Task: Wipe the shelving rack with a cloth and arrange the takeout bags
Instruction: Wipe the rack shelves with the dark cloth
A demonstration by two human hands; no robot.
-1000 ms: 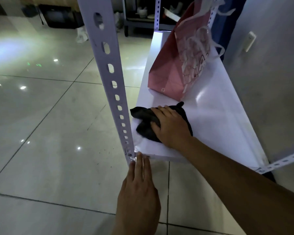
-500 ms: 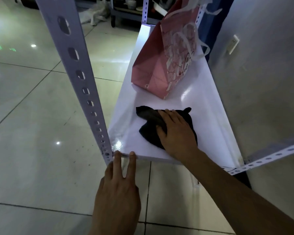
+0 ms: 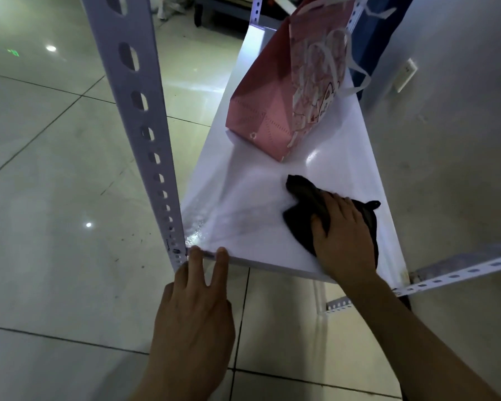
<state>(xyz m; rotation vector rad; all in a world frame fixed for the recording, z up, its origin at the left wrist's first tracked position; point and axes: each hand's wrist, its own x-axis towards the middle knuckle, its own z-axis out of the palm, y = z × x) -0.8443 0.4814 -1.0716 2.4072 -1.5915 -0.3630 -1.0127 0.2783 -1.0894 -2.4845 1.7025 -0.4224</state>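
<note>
The right hand [image 3: 344, 235] presses flat on the dark cloth [image 3: 307, 198] at the near right of the white shelf [image 3: 243, 221]. The left hand [image 3: 194, 322] rests straight fingers on the shelf's near edge. A pink bag [image 3: 272, 111] stands farther back.

- Shelf [image 3: 243, 221]: bare white surface at the near left, between the perforated upright post [image 3: 145, 134] and the dark cloth [image 3: 307, 209]; open from above.
- Pink paper bag [image 3: 275, 91] stands farther back and fills much of the shelf's width; a narrow bare strip runs along its right side by the wall [image 3: 460, 140].
- Bare gap between bag and cloth.
- Right hand [image 3: 344, 235] lies flat on the cloth, taking up the near right part.
- Left hand [image 3: 194, 322]: fingertips rest on the front edge beside the post.
- Angled brace [image 3: 457, 273] crosses the near right corner.
</note>
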